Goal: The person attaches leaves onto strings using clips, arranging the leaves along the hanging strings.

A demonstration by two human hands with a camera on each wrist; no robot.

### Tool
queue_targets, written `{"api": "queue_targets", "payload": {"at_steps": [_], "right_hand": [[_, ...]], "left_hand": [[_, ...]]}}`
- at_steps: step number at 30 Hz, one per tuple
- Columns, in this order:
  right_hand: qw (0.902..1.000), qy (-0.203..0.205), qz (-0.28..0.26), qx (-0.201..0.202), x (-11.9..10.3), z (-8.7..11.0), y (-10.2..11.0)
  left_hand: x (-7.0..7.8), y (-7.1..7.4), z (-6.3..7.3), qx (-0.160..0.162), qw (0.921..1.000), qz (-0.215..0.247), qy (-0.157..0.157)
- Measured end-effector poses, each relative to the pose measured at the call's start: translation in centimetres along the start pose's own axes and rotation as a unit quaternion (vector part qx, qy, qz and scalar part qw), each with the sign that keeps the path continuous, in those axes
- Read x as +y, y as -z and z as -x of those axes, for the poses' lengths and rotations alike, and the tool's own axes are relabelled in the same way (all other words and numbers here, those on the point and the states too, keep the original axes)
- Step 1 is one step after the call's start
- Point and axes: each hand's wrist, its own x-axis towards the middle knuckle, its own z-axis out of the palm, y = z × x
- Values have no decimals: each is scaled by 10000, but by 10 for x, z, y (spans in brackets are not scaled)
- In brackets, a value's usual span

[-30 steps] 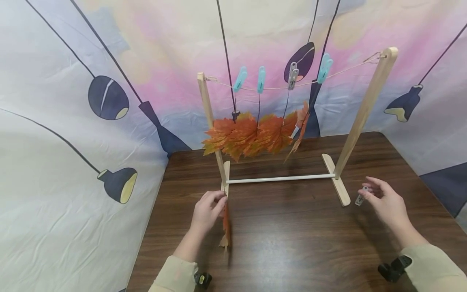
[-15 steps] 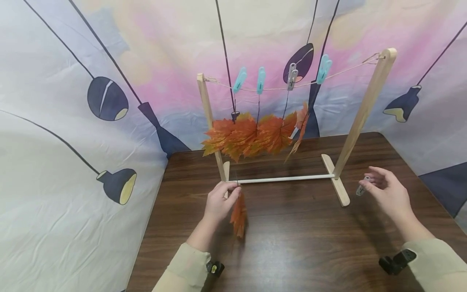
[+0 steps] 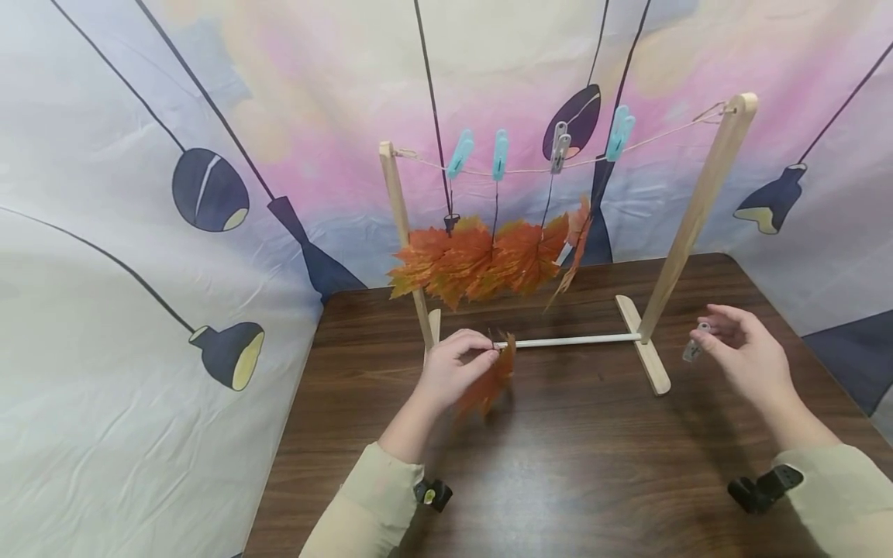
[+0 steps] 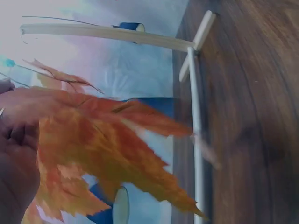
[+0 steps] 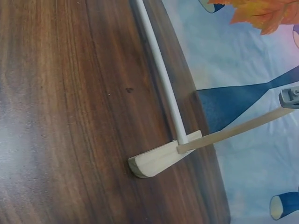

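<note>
Between thumb and fingertips, my left hand (image 3: 449,370) pinches the stem of an orange maple leaf (image 3: 494,385), which hangs below the fingers near the white rod. Close up in the left wrist view, the maple leaf (image 4: 107,135) covers much of the frame. My right hand (image 3: 755,364) pinches a grey clothespin (image 3: 696,343) beside the stand's right foot. Only the clothespin's end (image 5: 290,97) shows in the right wrist view. Behind, several maple leaves (image 3: 467,260) hang by their stems from a string (image 3: 656,140), held by blue clothespins (image 3: 500,155) and a grey one.
The stand has two wooden posts (image 3: 698,225), flat feet (image 3: 649,360) and a white rod (image 3: 579,341) joining them low down. It stands on a dark wood table (image 3: 579,465). A printed cloth (image 3: 300,93) with lamp pictures hangs behind.
My left hand has moved right and slightly up, carrying the maple leaf from the left foot to the rod. My right hand has risen a little with the clothespin.
</note>
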Motion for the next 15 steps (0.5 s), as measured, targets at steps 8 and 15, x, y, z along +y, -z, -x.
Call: {"api": "queue_targets", "payload": {"at_steps": [8,15], "right_hand": [[9995,200,-249,36,-12,-8,4],[9985,410,-283,215,-23,-14,6]], "left_hand": [[17,-4,-23,-454,9957,537,603],[26,-10,-46,-740,9885,984,874]]}}
